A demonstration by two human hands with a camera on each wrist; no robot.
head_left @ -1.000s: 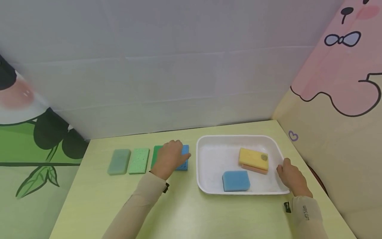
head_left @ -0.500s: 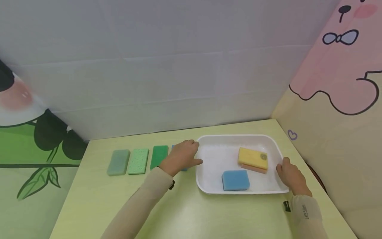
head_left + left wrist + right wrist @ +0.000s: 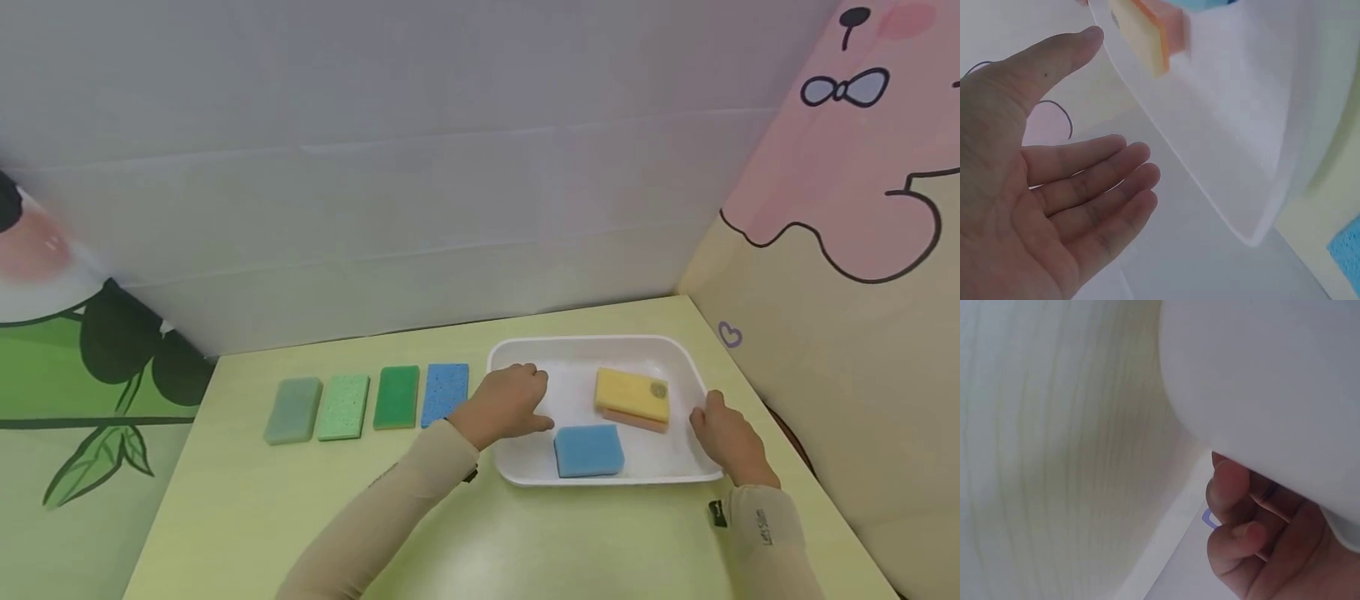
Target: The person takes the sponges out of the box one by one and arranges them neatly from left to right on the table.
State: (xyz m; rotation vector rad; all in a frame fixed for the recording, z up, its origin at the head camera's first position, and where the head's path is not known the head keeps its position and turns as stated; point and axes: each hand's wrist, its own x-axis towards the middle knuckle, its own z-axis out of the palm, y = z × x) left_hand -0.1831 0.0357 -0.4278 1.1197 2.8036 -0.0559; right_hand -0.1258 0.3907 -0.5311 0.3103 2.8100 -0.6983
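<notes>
My left hand (image 3: 504, 404) hovers over the left side of a white tray (image 3: 528, 471), holding nothing. In the left wrist view its fingers (image 3: 1094, 175) are relaxed and the thumb is spread apart, beside the tray wall (image 3: 1210, 144). At the tray's right rim, my right hand (image 3: 731, 437) grips the edge with curled fingers (image 3: 1229, 487). Inside the tray lie a blue sponge (image 3: 588, 452) near the front and a yellow sponge (image 3: 626, 393) on top of a pinkish-orange one (image 3: 636, 420).
Left of the tray, a row of sponges lies on the pale yellow table (image 3: 225, 500): a dull green one (image 3: 292, 410), a light green one (image 3: 343, 407), a dark green one (image 3: 396, 397) and a speckled blue one (image 3: 444, 393). A white wall (image 3: 420, 283) stands behind.
My left hand has moved right, from above the dark green and speckled blue sponges to over the tray, uncovering both. My right hand stays at the tray's rim.
</notes>
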